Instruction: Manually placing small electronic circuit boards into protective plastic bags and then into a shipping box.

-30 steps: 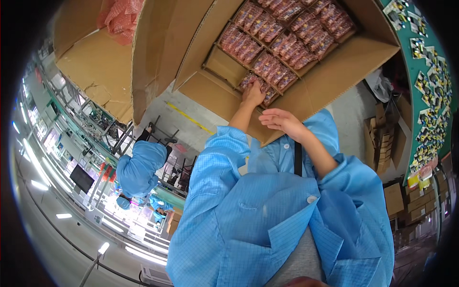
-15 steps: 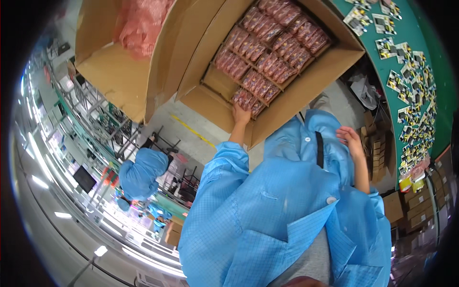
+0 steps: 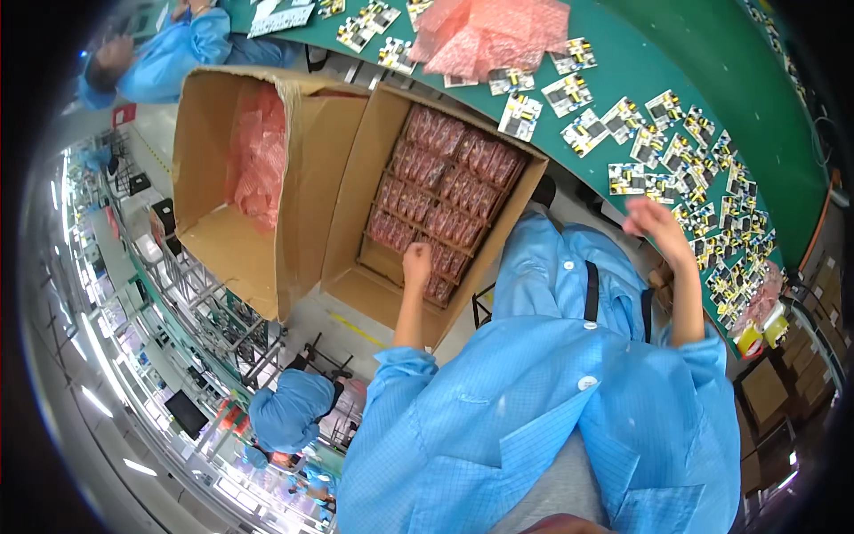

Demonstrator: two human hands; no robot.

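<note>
My left hand (image 3: 416, 265) is closed like a fist above the open cardboard box (image 3: 342, 222); what its fingers hold, if anything, is hidden. Below it, pink-wrapped packs (image 3: 414, 200) stand in rows between cardboard dividers. One cell at the box's near left corner shows bare cardboard. My right hand (image 3: 656, 227) is raised by the edge of the green table (image 3: 574, 182), near the circuit boards (image 3: 627, 178). Its fingers are slightly blurred and loosely bent, and nothing shows in them.
Another open carton (image 3: 222, 258) with pink bubble wrap (image 3: 261, 169) stands to the left. Pink bubble bags (image 3: 489, 36) lie on the table among several boards. A co-worker in blue (image 3: 178, 58) sits at the far left, another person (image 3: 289, 409) lower left. Brown cartons (image 3: 769, 392) stand at right.
My left hand has lifted away from the packs at the box's near corner and closed. My right hand has moved up to the table edge. The view has shifted, showing more table.
</note>
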